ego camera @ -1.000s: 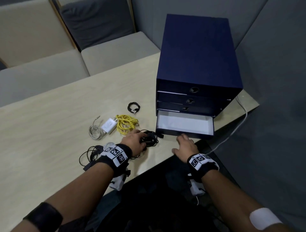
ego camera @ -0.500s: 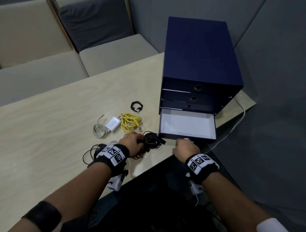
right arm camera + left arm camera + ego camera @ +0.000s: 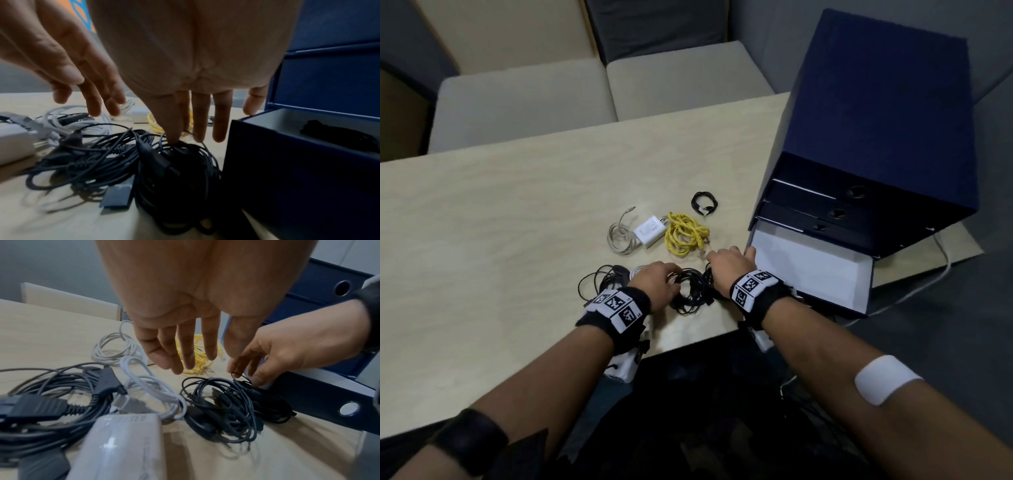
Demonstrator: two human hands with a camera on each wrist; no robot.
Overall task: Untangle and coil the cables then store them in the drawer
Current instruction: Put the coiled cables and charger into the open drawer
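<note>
Just left of the open drawer [image 3: 808, 270], the black cable tangle [image 3: 693, 286] is lying on the desk [image 3: 500, 222]; the right hand [image 3: 729, 265] is touching it with straight fingers [image 3: 172, 129], the left hand [image 3: 659, 279] hovering open. Interlocked loops are likely snagging neighbouring cables when lifted.

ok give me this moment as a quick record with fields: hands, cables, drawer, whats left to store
left hand: open, fingers straight, above the cables
right hand: open, fingertip touching the black cable tangle
drawer: bottom drawer of the blue drawer unit pulled open; a dark bundle lies inside, seen from the right wrist
coiled on the table: yellow cable, small black cable coil, grey cable by the white charger
loose: white cable, dark adapter cables
left to store: all cables on the table
</note>
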